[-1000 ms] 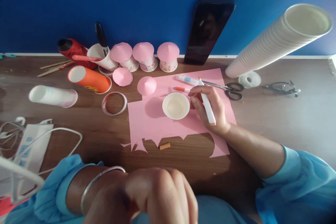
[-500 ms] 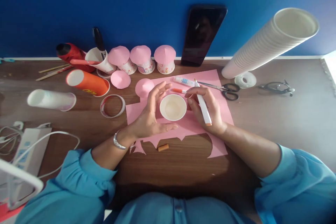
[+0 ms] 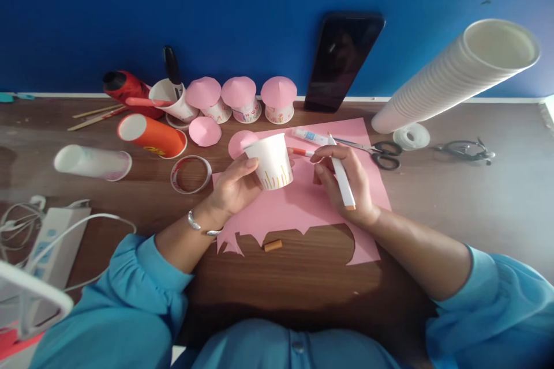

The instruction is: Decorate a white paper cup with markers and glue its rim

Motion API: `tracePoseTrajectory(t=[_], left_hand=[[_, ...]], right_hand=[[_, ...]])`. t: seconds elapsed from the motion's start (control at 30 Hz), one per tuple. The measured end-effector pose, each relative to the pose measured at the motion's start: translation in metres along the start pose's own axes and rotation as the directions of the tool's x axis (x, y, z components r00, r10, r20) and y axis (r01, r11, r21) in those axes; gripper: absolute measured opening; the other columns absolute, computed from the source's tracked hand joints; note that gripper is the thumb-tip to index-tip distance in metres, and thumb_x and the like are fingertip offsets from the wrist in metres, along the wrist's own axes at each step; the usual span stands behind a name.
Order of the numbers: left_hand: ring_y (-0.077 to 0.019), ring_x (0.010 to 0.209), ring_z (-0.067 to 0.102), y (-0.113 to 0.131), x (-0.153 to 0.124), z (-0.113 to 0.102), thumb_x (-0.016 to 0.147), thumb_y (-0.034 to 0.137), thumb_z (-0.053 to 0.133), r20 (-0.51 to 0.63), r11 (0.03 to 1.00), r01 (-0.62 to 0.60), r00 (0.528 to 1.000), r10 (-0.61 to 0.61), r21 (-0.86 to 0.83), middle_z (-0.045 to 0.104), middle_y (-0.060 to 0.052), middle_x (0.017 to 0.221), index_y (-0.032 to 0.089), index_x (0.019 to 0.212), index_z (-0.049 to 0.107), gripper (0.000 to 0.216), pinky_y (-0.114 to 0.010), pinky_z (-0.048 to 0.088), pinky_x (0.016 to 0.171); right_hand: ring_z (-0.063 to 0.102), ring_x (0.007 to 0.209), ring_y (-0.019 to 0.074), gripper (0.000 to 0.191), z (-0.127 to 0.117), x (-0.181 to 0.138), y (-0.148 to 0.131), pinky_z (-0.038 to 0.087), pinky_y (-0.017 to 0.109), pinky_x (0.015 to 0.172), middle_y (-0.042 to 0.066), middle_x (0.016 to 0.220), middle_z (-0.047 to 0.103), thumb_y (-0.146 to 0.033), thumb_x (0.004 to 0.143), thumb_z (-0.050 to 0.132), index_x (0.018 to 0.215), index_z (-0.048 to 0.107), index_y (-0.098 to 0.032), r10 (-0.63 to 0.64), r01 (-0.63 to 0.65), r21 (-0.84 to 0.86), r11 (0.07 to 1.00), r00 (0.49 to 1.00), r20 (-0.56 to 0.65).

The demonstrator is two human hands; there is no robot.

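Observation:
My left hand is closed round a small white paper cup, held tilted above the pink paper. Coloured strokes in yellow, red and green run along one end of the cup's wall. In my right hand is a white marker, its uncapped tip pointing away from me. An orange marker cap lies on the wood in front of the paper. Between my hands, a marker with a red-orange band is partly hidden behind the cup.
Scissors, a glue tube and a tape roll lie by the paper. Cups with pink cone tops stand at the back. A phone leans on the blue wall beside a tall stack of cups.
My left hand has taken hold of the cup, lifted it and tipped it so its decorated side shows. My right hand keeps the marker in nearly the same pose.

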State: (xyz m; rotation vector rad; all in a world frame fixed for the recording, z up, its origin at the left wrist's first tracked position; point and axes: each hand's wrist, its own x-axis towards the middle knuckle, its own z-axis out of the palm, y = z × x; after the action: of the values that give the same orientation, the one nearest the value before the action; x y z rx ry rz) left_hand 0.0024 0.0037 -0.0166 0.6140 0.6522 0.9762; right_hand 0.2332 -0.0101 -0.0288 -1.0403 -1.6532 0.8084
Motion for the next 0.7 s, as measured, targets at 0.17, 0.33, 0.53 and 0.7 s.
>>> tracePoseTrajectory(t=[0.17, 0.33, 0.53, 0.7], left_hand=[[-0.0446, 0.138, 0.068, 0.004, 0.001, -0.001, 0.079, 0.044, 0.086, -0.014, 0.995, 0.057, 0.998, -0.058, -0.087, 0.08, -0.015, 0.13, 0.021, 0.146, 0.063, 0.075, -0.065, 0.052, 0.12], [-0.0438, 0.14, 0.067, 0.006, -0.002, -0.004, 0.082, 0.04, 0.08, -0.023, 0.989, 0.067, 0.997, -0.071, -0.128, 0.079, -0.016, 0.134, 0.017, 0.149, 0.06, 0.073, -0.065, 0.048, 0.124], [-0.0416, 0.132, 0.073, 0.0, -0.001, -0.009, 0.078, 0.062, 0.09, -0.022, 0.996, 0.03, 0.999, -0.031, -0.081, 0.081, -0.016, 0.127, 0.017, 0.127, 0.073, 0.069, -0.063, 0.052, 0.122], [-0.0384, 0.129, 0.074, -0.005, 0.001, -0.014, 0.08, 0.059, 0.091, -0.082, 0.997, 0.015, 0.996, -0.022, -0.079, 0.082, -0.013, 0.119, 0.018, 0.122, 0.074, 0.061, -0.061, 0.053, 0.121]], right_hand=[[0.063, 0.063, 0.0085, 0.019, 0.0, 0.0, -0.002, 0.054, 0.029, 0.063, -0.005, 0.092, 0.066, -0.013, 0.103, 0.059, 0.116, 0.061, -0.027, -0.005, 0.005, -0.028, 1.0, 1.0, 0.002], [0.063, 0.062, 0.0086, 0.019, 0.0, 0.001, -0.002, 0.053, 0.028, 0.062, -0.005, 0.091, 0.066, -0.013, 0.103, 0.059, 0.116, 0.061, -0.027, -0.015, 0.015, -0.036, 0.999, 1.0, -0.001], [0.066, 0.066, 0.0103, 0.016, 0.001, 0.002, -0.003, 0.054, 0.03, 0.065, -0.001, 0.098, 0.069, -0.015, 0.102, 0.06, 0.114, 0.061, -0.026, 0.012, -0.011, -0.069, 0.998, 1.0, 0.012], [0.069, 0.069, 0.0124, 0.015, -0.001, 0.001, -0.004, 0.055, 0.033, 0.068, -0.001, 0.095, 0.068, -0.016, 0.103, 0.059, 0.113, 0.06, -0.026, 0.033, -0.03, -0.061, 0.998, 0.999, 0.042]])
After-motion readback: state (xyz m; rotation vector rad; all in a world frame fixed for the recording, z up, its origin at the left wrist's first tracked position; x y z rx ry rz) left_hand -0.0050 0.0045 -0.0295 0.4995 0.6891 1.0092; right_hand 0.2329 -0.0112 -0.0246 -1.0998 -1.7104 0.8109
